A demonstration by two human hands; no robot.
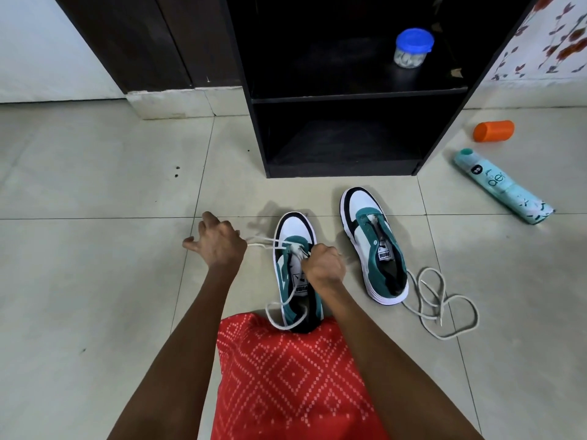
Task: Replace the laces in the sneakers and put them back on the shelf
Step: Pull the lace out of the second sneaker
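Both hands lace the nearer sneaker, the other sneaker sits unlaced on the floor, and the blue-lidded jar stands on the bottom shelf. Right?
Not quite. The head view shows the blue-lidded jar on the upper shelf, not the bottom one; the rest holds.

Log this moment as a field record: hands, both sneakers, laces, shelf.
left hand: pulls the white lace sideways, taut
right hand: grips the same lace at the near sneaker's eyelets
near sneaker: partly laced, on the floor
second sneaker: no lace visible in it, on the floor alongside
loose lace: coiled on the floor by the second sneaker
shelf unit: holds no sneakers; blue-lidded jar on upper shelf
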